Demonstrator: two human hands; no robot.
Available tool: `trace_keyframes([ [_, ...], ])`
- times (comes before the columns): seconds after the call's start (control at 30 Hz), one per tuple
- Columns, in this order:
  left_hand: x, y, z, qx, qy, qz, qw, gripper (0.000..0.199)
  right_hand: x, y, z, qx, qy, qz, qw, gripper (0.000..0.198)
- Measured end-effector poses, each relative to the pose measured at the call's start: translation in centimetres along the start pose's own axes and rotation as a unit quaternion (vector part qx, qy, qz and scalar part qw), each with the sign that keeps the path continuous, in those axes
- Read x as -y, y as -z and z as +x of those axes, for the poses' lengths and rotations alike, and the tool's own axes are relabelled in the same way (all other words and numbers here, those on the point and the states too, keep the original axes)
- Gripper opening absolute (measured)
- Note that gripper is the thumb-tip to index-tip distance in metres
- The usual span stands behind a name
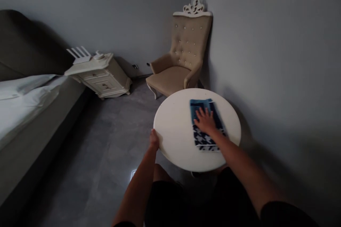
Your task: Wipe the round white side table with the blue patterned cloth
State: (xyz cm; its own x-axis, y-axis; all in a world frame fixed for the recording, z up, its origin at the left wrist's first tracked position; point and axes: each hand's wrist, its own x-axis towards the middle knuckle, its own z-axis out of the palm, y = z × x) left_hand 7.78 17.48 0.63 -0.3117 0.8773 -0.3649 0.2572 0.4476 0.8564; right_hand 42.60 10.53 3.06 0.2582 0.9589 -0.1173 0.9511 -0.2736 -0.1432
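Note:
A white round table (pixel 173 127) stands in front of my legs. On its right half lies a folded cloth (pixel 199 138), teal and dark blue with a houndstooth pattern on the near part. My right hand (pixel 205 120) rests flat on this cloth, its fingers spread. At the table's left edge, my left hand (pixel 153 139) grips the rim, with some fingers hidden from sight. The cloth and right hand are slightly blurred.
A beige tufted armchair (pixel 183 53) is behind the table in the corner. Farther left, a white nightstand (pixel 106 78) carries a router (pixel 82 59) beside a bed (pixel 32 92). The wall (pixel 279 60) runs close along the table's right side.

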Motion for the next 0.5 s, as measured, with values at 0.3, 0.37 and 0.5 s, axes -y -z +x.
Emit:
trace_keyframes([
  [0.3,2.4,-0.4,2.0,-0.008,0.012,-0.01,1.0,0.059,-15.0,0.2,-0.2,0.005,-0.139,-0.094,0.986,0.085],
  [0.37,3.2,-0.7,2.7,-0.004,0.016,-0.007,1.0,0.062,-12.0,-0.2,0.8,0.009,-0.145,-0.092,0.985,0.086],
  [0.5,4.3,-1.1,3.8,0.003,0.015,0.002,1.0,0.066,-0.9,-0.4,3.6,0.023,-0.049,-0.07,0.996,0.084],
])
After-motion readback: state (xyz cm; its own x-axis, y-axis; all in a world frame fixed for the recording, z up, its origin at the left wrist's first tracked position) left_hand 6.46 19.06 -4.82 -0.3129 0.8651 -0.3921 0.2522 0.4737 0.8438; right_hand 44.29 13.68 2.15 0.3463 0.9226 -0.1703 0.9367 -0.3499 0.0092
